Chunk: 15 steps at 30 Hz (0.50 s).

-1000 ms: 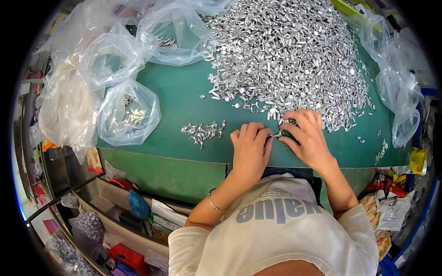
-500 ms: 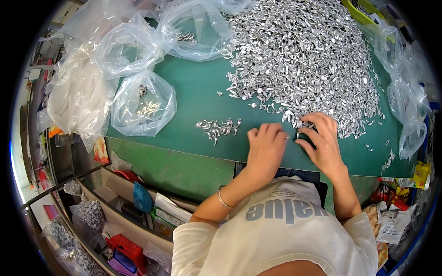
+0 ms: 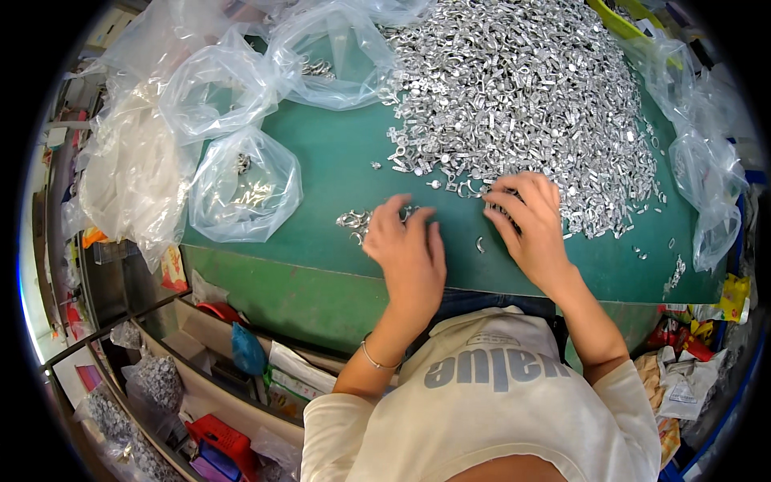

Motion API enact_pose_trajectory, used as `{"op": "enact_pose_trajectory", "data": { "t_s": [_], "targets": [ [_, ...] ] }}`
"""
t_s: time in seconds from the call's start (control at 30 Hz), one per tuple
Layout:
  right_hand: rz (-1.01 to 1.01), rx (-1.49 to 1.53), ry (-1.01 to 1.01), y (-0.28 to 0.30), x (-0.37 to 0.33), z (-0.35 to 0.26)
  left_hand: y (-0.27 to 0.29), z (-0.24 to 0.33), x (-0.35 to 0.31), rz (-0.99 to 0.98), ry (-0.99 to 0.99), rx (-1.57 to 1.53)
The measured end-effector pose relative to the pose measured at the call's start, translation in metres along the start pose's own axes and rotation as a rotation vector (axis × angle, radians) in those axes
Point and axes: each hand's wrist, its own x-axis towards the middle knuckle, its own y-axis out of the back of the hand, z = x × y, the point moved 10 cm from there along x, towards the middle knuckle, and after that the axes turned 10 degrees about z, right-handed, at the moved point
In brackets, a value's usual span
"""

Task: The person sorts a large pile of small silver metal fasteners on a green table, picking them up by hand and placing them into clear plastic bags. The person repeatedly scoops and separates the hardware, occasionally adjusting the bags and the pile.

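Note:
My left hand point(image 3: 408, 251) is over the small group of silver metal pieces point(image 3: 353, 218) on the green tabletop. Its fingers are spread and curved, and it covers most of that group; I see nothing held in it. At the near left edge of a large heap of small silver metal parts point(image 3: 522, 96), my right hand point(image 3: 532, 229) reaches in with bent fingers, thumb and fingertips apart. What its fingertips touch is partly hidden. Between the hands lies a single curved silver piece point(image 3: 480, 244), apart from both.
Open clear plastic bags point(image 3: 277, 173) stand along the left, some with silver pieces inside. More plastic sheeting point(image 3: 703, 173) lies along the right edge. A yellow-green container point(image 3: 622, 20) is at the back right. Below left are drawers with a red basket point(image 3: 221, 446).
My left hand has moved left, from beside the right hand to the small group, and its fingers have spread. My right hand has shifted left and away from me. A curved piece now shows between them.

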Motion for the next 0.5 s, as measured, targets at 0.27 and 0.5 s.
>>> {"op": "enact_pose_trajectory", "data": {
  "t_s": [0.27,0.5],
  "targets": [
    [0.047,-0.072,0.073,-0.012,0.01,-0.004,-0.035,0.019,0.02,-0.067,-0.09,-0.04],
    [0.017,-0.091,0.068,-0.018,0.007,-0.003,-0.032,0.01,0.02,-0.022,-0.082,-0.063]
  ]
}}
